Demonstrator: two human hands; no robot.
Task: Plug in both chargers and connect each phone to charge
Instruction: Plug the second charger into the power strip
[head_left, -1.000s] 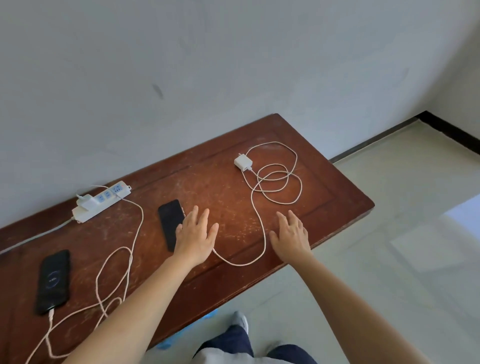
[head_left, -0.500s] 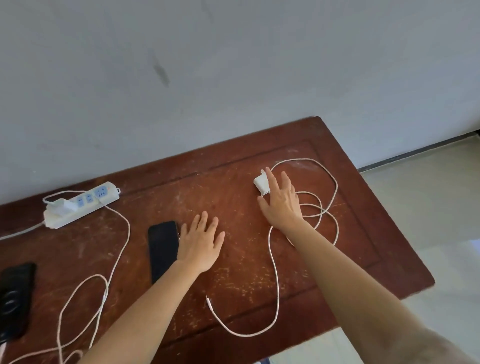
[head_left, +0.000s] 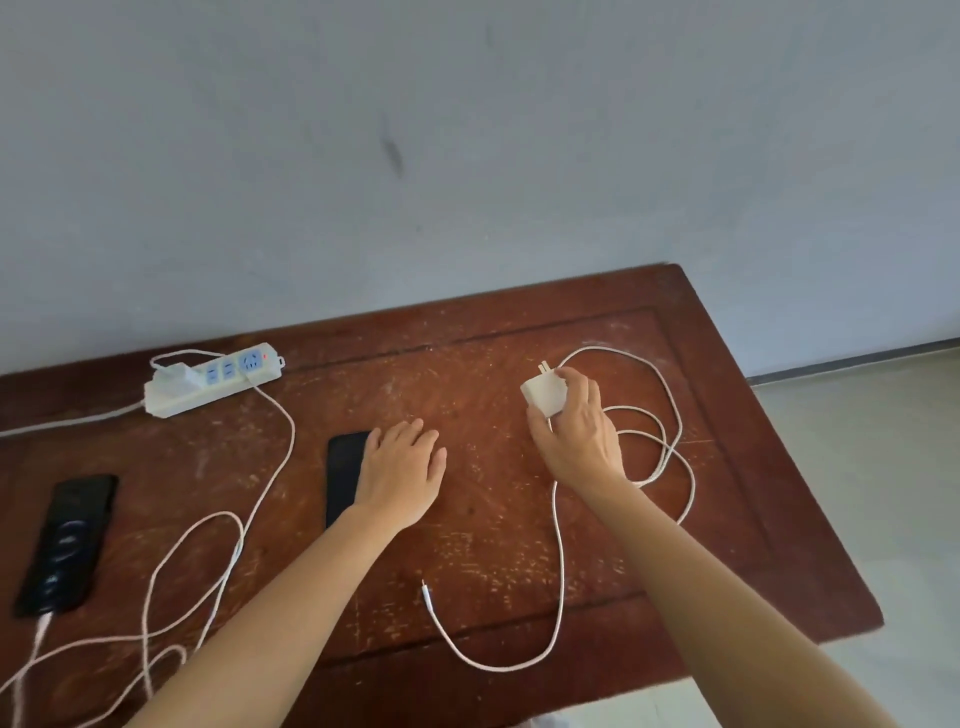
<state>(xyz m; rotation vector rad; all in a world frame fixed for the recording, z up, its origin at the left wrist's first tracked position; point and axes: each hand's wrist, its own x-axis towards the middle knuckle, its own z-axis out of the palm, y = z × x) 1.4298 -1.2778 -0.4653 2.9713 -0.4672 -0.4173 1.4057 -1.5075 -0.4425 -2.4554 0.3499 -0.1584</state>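
Note:
My right hand (head_left: 576, 431) grips a white charger block (head_left: 543, 392) just above the table, its prongs pointing up and left. Its white cable (head_left: 558, 545) coils to the right and runs down to a free plug end (head_left: 427, 592). My left hand (head_left: 402, 475) lies flat, fingers apart, partly over the right edge of a dark phone (head_left: 342, 475). A white power strip (head_left: 213, 382) at the back left holds another charger (head_left: 174, 375). That charger's cable (head_left: 270, 467) runs to a second phone (head_left: 67, 543) at the far left, whose screen shows a charging symbol.
The brown wooden table (head_left: 493, 353) stands against a grey wall. Its right edge drops to a pale floor (head_left: 857, 467). The strip's own lead runs off to the left. Loose cable loops lie near the front left edge.
My right hand reached from the front edge to the charger block, closed on it and lifted it. My left hand stayed by the middle phone. The view shifted closer and rightward.

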